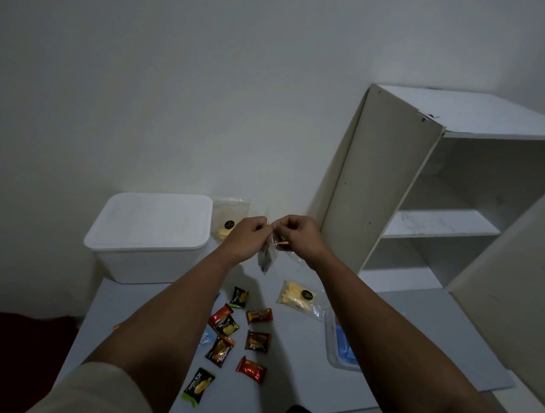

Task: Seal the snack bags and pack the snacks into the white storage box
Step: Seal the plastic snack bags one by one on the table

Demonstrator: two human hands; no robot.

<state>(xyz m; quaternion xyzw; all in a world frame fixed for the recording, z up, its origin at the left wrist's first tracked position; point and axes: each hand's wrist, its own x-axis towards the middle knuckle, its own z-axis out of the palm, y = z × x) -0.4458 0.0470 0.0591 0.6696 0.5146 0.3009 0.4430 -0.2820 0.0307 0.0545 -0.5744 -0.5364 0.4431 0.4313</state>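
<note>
My left hand [247, 233] and my right hand [298, 236] are raised above the table, both pinching the top edge of a small clear snack bag [268, 256] that hangs between them. The white storage box [150, 228] stands at the back left with its lid on. A clear bag of yellow chips [301, 298] lies flat to the right of my arms. Another clear bag with yellow pieces [228, 216] leans against the wall behind my left hand. Several small wrapped snacks [238, 331] in black, red and green packets lie scattered on the grey table [304, 359].
A white open shelf unit [439, 199] stands at the right, with a board leaning on its side. A clear tray with blue contents [341, 349] sits under my right forearm. A light blue packet [207, 337] lies by my left forearm. Dark red floor shows lower left.
</note>
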